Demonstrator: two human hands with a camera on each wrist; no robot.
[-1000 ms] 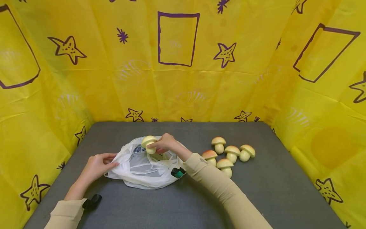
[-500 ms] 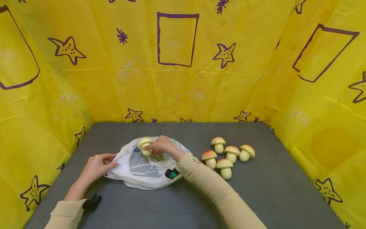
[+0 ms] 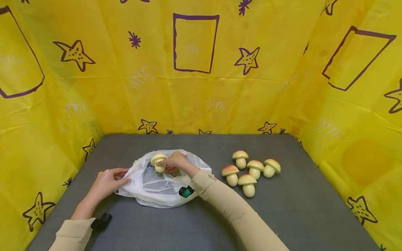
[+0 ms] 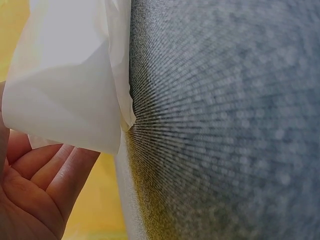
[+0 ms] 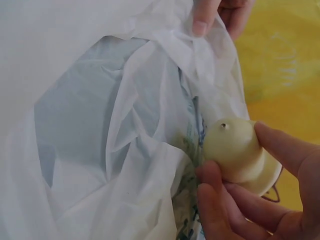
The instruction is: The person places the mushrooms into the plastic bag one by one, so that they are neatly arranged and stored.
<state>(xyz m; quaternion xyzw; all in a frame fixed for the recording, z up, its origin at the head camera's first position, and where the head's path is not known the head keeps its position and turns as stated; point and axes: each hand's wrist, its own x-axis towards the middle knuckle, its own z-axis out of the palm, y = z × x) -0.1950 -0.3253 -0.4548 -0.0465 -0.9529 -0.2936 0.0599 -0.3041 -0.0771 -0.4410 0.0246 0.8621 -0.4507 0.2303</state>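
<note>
A white plastic bag [image 3: 150,201] lies on the dark table with its mouth spread wide. At its left rim my left hand [image 3: 106,182] pinches the film between thumb and fingers; the left wrist view shows the bag's edge [image 4: 65,95] over those fingers. My right hand [image 3: 179,161] holds a toy mushroom [image 3: 158,159] by its stem, pale yellow with a rounded cap, over the bag's opening near the far rim. In the right wrist view the thumb and fingers grip this mushroom [image 5: 235,150], its stem end facing the camera. Blue print shows on the film beside it.
Several more toy mushrooms with orange-tinged caps stand grouped right of the bag, the nearest mushroom [image 3: 248,186] close to my right sleeve [image 3: 232,209]. Yellow patterned cloth [image 3: 201,101] walls the dark table [image 3: 188,226] at the back and both sides.
My right hand has moved slightly left and down with the mushroom, further over the bag's opening. The left hand keeps its hold on the rim, and the grouped mushrooms stay put.
</note>
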